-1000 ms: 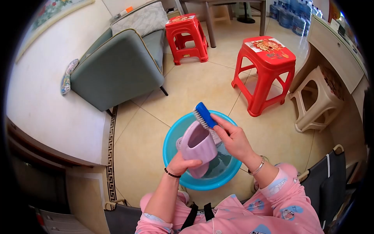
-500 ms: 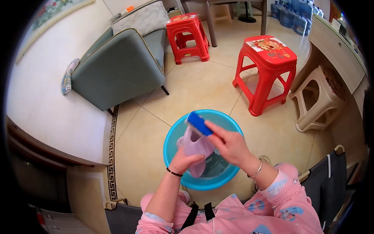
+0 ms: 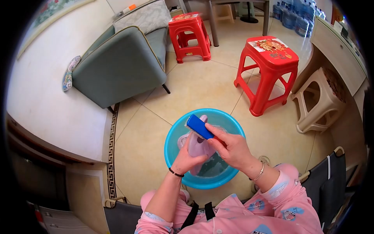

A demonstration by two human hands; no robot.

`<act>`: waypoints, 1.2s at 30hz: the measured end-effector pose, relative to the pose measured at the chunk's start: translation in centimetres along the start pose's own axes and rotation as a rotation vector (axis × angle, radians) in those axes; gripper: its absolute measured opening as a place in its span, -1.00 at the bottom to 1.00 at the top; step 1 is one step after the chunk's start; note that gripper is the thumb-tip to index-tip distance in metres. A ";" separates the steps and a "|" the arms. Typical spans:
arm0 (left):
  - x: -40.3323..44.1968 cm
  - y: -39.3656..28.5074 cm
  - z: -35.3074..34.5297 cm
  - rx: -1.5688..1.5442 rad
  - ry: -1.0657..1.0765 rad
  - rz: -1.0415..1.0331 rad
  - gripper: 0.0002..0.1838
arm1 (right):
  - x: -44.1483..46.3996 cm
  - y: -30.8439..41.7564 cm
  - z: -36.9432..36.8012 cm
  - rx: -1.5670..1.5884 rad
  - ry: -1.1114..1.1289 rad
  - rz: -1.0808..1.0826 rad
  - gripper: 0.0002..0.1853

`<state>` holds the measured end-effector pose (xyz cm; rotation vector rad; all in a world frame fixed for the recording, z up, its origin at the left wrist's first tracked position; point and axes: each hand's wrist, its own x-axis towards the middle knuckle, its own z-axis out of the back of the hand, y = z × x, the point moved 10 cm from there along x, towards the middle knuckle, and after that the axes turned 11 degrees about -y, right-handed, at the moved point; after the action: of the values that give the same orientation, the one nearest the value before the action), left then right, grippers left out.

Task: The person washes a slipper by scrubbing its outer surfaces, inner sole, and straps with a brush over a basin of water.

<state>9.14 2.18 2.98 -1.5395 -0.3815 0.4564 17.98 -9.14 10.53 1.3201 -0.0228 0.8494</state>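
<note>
A light purple slipper is gripped by my left hand, which wears a dark bead bracelet, above a blue basin. My right hand is closed around the handle of a blue scrub brush, its pale bristles facing down and left against the slipper's upper part. Water lies in the basin. Behind the held slipper, part of another purple item shows at the basin's left side.
Two red stools stand beyond the basin. At the left is a grey-green armchair; at the right, a beige stool under a counter. Water bottles stand at the back. A dark folding chair is beside me.
The brush has swung down and left from above the slipper onto it. The slipper has turned in my left hand. Both hands keep their holds, and the view has shifted slightly.
</note>
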 end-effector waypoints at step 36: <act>0.3 3.1 1.4 -0.636 -0.107 0.276 -0.22 | -1.5 -1.3 -1.3 0.021 0.051 -0.091 -0.55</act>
<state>8.53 3.51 -0.17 -2.2070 -0.4211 0.6755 17.08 -8.79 8.40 1.3087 0.0862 0.8069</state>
